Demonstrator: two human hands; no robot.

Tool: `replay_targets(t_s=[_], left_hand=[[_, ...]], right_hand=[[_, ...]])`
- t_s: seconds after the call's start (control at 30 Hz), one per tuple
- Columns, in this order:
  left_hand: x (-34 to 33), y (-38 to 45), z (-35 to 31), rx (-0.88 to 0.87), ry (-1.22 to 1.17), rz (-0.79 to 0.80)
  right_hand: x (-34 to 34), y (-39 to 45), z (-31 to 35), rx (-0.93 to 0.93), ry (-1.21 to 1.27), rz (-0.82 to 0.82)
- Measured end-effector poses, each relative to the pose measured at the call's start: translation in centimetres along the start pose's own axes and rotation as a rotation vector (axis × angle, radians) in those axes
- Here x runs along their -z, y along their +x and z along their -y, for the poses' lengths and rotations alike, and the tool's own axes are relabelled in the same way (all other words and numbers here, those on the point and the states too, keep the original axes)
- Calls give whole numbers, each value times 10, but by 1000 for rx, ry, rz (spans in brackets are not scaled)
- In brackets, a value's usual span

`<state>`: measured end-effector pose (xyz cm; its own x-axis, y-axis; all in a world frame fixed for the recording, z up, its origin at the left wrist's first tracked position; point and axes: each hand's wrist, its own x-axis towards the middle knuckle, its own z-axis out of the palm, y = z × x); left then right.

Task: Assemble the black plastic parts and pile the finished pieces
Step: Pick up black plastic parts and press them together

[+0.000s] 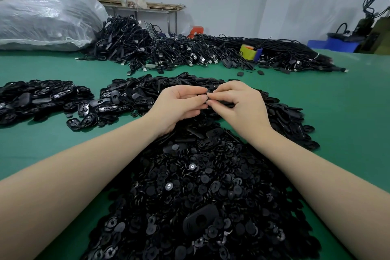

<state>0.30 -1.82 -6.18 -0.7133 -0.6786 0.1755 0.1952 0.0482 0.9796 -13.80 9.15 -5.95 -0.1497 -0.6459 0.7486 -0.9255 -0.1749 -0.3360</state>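
Note:
My left hand (179,103) and my right hand (236,103) meet above the middle of the table, fingertips together, pinching a black plastic part (221,103) that is mostly hidden between them. Below my forearms lies a big heap of small round black discs (200,192). An oval black shell (199,218) lies on that heap near me. Behind my hands spreads a pile of oval black shells (147,88). A separate pile of black oval pieces (42,99) sits to the left.
The green table (348,112) carries a tangle of black cables (168,48) across the back, with a yellow tape roll (248,51) among them. A large clear plastic sack (46,19) stands back left. Blue bins (335,43) are at the far right.

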Motion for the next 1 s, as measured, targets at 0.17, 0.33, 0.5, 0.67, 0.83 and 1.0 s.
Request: replay_targets(t_s=[0.17, 0.33, 0.5, 0.67, 0.83, 1.0], left_hand=[[0, 0, -1, 13, 1, -1], [3, 0, -1, 40, -33, 20], [3, 0, -1, 39, -40, 5], [3, 0, -2, 44, -49, 12], [4, -1, -3, 59, -50, 40], [7, -1, -4, 72, -60, 66]], right_hand=[[-1, 0, 2, -46, 53, 5], [-2, 0, 4, -32, 35, 12], [-2, 1, 2, -51, 73, 33], [-2, 3, 4, -88, 136, 30], [-1, 5, 8, -159, 213, 27], [0, 8, 13, -303, 347, 81]])
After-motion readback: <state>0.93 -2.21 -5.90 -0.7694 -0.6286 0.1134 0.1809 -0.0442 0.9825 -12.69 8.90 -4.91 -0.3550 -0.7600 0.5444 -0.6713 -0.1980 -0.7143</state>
